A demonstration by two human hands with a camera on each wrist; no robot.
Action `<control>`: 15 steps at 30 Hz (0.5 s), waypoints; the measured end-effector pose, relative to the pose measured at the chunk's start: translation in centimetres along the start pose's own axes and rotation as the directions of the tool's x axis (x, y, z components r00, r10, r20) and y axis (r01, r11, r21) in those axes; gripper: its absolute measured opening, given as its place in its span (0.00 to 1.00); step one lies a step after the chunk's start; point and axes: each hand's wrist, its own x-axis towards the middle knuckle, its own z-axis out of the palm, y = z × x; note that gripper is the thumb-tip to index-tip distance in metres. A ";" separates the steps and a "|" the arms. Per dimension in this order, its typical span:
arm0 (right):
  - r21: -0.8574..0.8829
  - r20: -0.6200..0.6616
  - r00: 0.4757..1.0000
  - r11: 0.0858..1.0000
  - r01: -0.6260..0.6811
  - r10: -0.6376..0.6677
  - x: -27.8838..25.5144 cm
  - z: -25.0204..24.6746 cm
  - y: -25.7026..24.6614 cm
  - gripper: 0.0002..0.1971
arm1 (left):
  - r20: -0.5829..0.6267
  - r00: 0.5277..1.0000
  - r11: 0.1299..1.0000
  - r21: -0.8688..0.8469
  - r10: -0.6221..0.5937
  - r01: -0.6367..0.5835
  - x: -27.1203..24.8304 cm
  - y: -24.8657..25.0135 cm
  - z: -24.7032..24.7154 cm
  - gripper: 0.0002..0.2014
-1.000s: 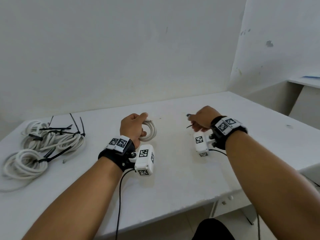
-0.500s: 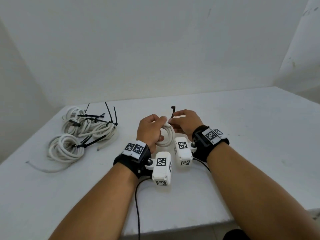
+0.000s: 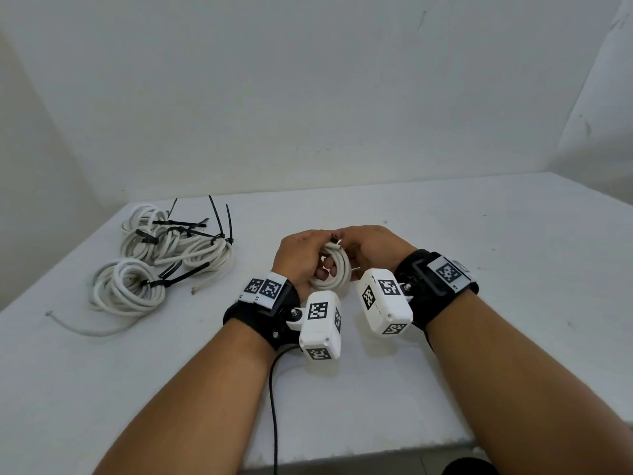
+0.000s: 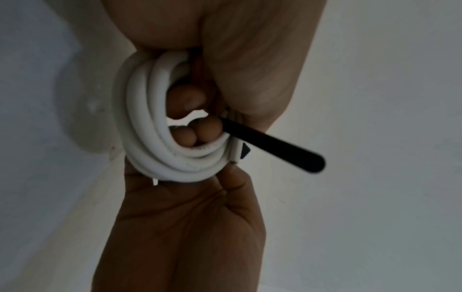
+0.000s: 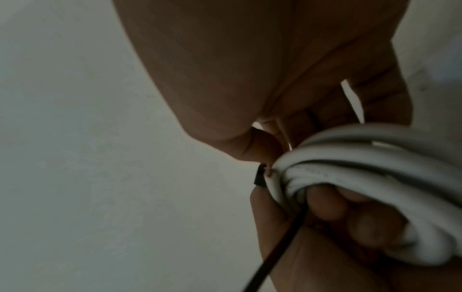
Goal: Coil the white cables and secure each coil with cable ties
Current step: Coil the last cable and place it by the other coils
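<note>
A small white cable coil [image 3: 334,269] is held above the table between both hands. My left hand [image 3: 301,255] grips its left side, fingers curled through the loop. Pressed close on the coil's right, my right hand [image 3: 371,248] pinches a black cable tie [image 3: 334,238] against the top. In the left wrist view the tie's strap [image 4: 275,146] sticks out from the coil [image 4: 150,128] past the fingertips [image 4: 197,132]. The right wrist view shows the tie [image 5: 275,247] running along the coil [image 5: 350,158]. Whether the tie is closed is hidden.
Several coiled white cables [image 3: 164,255] bound with black ties lie at the table's left, one loose cable end [image 3: 85,329] trailing toward the front. The white table [image 3: 479,371] meets a wall behind, and its front edge [image 3: 342,454] is close to my body.
My right hand has carried the black tie leftward to the coil and both hands have closed together. The tie that stood upright half a second ago now lies against the coil.
</note>
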 end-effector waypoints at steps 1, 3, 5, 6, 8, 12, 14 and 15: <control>0.058 0.023 1.000 0.998 -0.003 0.001 -0.2 0.1 -0.1 0.15 | 0.006 1.000 1.000 -0.008 -0.002 0.002 0.0 0.1 -0.2 0.09; 0.098 0.068 0.998 0.995 -0.003 -0.003 -0.1 0.0 -0.3 0.17 | 0.005 1.000 0.999 -0.037 -0.006 0.006 0.0 0.4 -0.5 0.08; 0.089 0.130 0.991 0.996 0.011 -0.022 0.0 -0.4 -0.5 0.21 | -0.020 1.000 0.997 -0.079 -0.009 0.008 0.0 0.7 -0.6 0.07; 0.043 0.156 0.987 0.998 0.034 -0.041 0.1 -0.8 -0.6 0.24 | -0.039 0.999 0.995 -0.102 -0.012 0.008 0.0 0.8 -0.6 0.06; -0.103 0.236 0.967 0.986 0.127 -0.100 -0.1 -1.3 -0.5 0.28 | -0.094 0.996 0.992 -0.126 -0.001 -0.011 0.0 0.7 -0.5 0.05; -0.260 0.269 0.938 0.921 0.290 -0.220 -0.6 -0.6 -0.5 0.21 | -0.179 0.982 0.984 -0.158 0.058 -0.087 0.1 0.4 -0.3 0.06; -0.318 0.175 0.936 0.883 0.346 -0.304 -0.5 0.0 -0.6 0.09 | -0.166 0.983 0.977 -0.183 0.081 -0.112 0.2 0.5 -0.2 0.05; -0.345 0.139 0.934 0.868 0.358 -0.330 -0.4 0.2 -0.6 0.06 | -0.160 0.983 0.976 -0.181 0.090 -0.119 0.3 0.5 -0.2 0.05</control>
